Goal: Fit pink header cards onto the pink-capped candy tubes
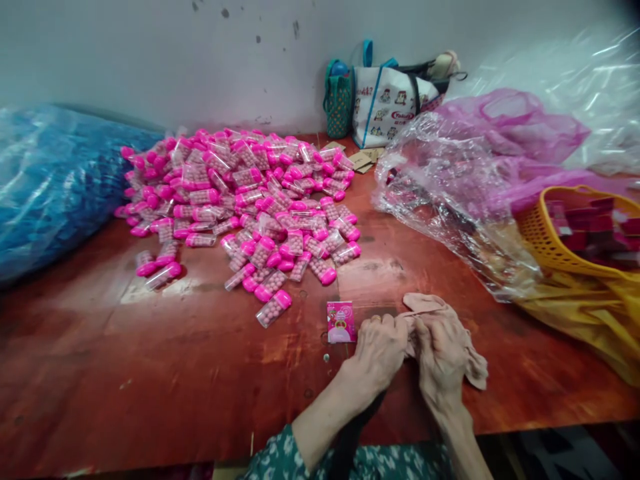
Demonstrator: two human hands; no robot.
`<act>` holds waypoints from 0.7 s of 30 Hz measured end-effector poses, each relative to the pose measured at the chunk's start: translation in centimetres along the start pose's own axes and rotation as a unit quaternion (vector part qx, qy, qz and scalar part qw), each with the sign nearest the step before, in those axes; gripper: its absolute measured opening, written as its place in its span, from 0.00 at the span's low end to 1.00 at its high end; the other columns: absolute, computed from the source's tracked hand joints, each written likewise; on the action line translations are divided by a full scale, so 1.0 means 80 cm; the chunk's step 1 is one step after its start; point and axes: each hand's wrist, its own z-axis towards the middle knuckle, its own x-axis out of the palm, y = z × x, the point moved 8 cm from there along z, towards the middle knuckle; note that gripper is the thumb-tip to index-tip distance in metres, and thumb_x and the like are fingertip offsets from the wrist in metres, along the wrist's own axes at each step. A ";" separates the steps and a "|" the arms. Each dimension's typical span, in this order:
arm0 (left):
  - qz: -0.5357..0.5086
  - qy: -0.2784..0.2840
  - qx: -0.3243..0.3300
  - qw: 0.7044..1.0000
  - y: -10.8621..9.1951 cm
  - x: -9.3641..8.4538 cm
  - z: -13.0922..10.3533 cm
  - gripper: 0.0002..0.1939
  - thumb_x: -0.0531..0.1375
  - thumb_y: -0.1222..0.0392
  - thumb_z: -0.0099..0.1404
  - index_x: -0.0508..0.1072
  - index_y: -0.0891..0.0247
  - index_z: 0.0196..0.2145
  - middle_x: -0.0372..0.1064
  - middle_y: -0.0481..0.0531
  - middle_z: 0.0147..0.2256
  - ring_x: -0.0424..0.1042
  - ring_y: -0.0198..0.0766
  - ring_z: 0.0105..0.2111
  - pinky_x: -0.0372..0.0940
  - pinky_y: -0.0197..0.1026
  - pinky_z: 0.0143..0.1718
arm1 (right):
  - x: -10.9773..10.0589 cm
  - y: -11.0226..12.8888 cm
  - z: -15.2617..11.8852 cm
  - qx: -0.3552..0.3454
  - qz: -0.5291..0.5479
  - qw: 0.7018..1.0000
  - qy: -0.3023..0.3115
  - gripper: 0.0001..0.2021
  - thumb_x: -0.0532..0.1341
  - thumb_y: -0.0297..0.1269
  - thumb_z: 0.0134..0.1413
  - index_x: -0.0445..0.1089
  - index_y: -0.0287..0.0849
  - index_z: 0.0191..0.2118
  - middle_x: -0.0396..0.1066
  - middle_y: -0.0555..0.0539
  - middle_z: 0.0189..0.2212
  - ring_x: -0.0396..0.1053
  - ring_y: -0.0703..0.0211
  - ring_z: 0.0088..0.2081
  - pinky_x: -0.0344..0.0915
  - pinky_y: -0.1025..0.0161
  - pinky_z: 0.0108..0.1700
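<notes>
A crumpled pale pink cloth [476,368] lies on the table near its front edge. My left hand [379,350] is closed with curled fingers on the cloth's left side. Close beside it, my right hand [441,353] is closed over the middle of the same cloth, with the fabric sticking out above and to the right. What the fingertips pinch is partly hidden behind the knuckles. Just left of my left hand, a small pink printed packet [341,323] lies flat. Beyond it spreads a large heap of clear pink-capped bottles [235,180] filled with small pink balls.
A blue plastic bag [55,180] bulges at the left. By the wall stand a teal bottle holder [339,100] and a white printed bag [383,107]. Clear plastic film [435,173], a purple bag [515,127] and a yellow basket [543,233] holding dark pink packets crowd the right.
</notes>
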 end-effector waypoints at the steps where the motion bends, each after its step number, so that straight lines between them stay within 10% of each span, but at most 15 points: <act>1: -0.008 0.001 0.001 1.000 0.001 0.001 0.000 0.09 0.47 0.67 0.65 0.65 0.67 0.38 0.68 0.57 0.31 0.70 0.45 0.31 0.64 0.45 0.30 | 0.002 0.000 0.000 -0.002 -0.007 1.000 -0.001 0.13 0.49 0.40 0.61 0.64 0.43 0.28 0.66 0.46 0.28 0.62 0.52 0.36 0.58 0.53 0.42; 11: -0.128 -0.093 -0.022 0.987 0.022 -0.022 -0.030 0.09 0.51 0.65 0.65 0.71 0.64 0.35 0.71 0.54 0.30 0.70 0.41 0.29 0.63 0.42 0.31 | -0.001 0.013 0.011 -0.019 -0.039 0.999 0.031 0.18 0.46 0.42 0.63 0.64 0.43 0.26 0.65 0.46 0.26 0.62 0.52 0.34 0.58 0.53 0.41; 16: -0.191 -0.225 -0.148 0.944 0.107 -0.069 -0.092 0.11 0.48 0.65 0.66 0.69 0.63 0.37 0.70 0.55 0.33 0.70 0.41 0.34 0.63 0.41 0.36 | 0.008 0.072 0.015 -0.022 -0.104 0.994 0.030 0.16 0.53 0.48 0.58 0.68 0.39 0.37 0.66 0.39 0.39 0.57 0.43 0.45 0.53 0.47 0.48; 21: -0.231 -0.266 -0.222 0.909 0.161 -0.070 -0.119 0.09 0.50 0.65 0.64 0.70 0.63 0.33 0.70 0.52 0.30 0.70 0.40 0.31 0.62 0.41 0.34 | 0.080 0.113 -0.002 -0.035 -0.097 0.984 0.148 0.11 0.58 0.45 0.54 0.69 0.41 0.35 0.67 0.42 0.34 0.58 0.44 0.41 0.54 0.49 0.45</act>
